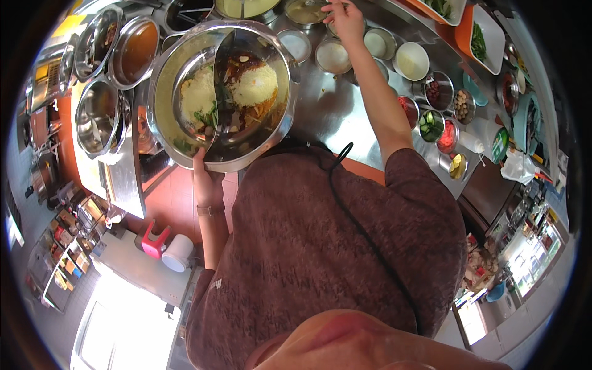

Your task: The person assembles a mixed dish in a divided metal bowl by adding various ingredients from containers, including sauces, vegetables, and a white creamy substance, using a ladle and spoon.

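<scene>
Divided pot [231,165], metal, broad-rimmed: held before the torso, toward the person's left. Contents: a mound of pale powder [256,85] in the right half with reddish-brown seasoning [237,63] about it; a second pale mound [198,94] in the left half, with green pieces [206,117]; a curved divider [217,74] between. Left hand [208,179]: grasping the near rim, partly hidden under the pot. Right hand [343,18]: outstretched, fingers gathered at the edge of a metal bowl [305,21] — whether anything is pinched, cannot tell. Handling, as judged: one-sided grip, so the pot is best kept steady and near level, lest powder slide over the divider; small pinches, carried low, would spill least. Obstacles: right forearm [379,89] passing above the small bowls, among them a white bowl [412,74] just beside it; a black cord [364,228] lying across the shirt [320,246]. Surroundings, right: bowls of green slices [431,125], pink-red slices [447,135], yellow slices [457,164] and round tan pieces [462,102]; orange-sided trays [465,28] of leaves at the far corner. Surroundings, left: a pot of brownish-orange liquid [135,52], near the divided pot; stacked metal basins [98,132]. Floor side: one pink stool [154,240] — beside it, a white bucket [177,251].
</scene>
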### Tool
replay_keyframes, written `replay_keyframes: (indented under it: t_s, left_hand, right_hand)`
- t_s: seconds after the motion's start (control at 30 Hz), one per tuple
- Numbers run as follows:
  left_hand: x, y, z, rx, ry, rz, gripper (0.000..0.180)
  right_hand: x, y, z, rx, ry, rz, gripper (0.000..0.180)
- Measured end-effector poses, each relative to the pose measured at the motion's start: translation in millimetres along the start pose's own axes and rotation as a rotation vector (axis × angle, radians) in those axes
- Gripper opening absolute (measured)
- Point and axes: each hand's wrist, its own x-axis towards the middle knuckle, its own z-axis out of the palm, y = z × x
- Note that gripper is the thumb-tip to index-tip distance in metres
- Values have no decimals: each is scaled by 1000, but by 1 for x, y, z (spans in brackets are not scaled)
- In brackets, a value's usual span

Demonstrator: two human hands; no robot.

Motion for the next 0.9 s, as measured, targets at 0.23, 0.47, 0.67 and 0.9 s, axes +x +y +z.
replay_keyframes:
  t_s: [0.23, 0.47, 0.67, 0.9]
  left_hand:
    - [11, 1, -14, 66, -77, 12, 27]
    - [3, 0, -10, 102, -74, 31, 33]
    - [5, -8, -24, 98, -71, 58, 30]
    - [-1, -6, -20, 95, -69, 51, 23]
  right_hand:
    - [-12, 15, -24, 195, -6, 68, 24]
    - [-42, -3, -29, 262, 26, 78, 22]
    - [-59, -6, -36, 268, 37, 70, 21]
    - [-74, -23, -37, 171, 57, 64, 22]
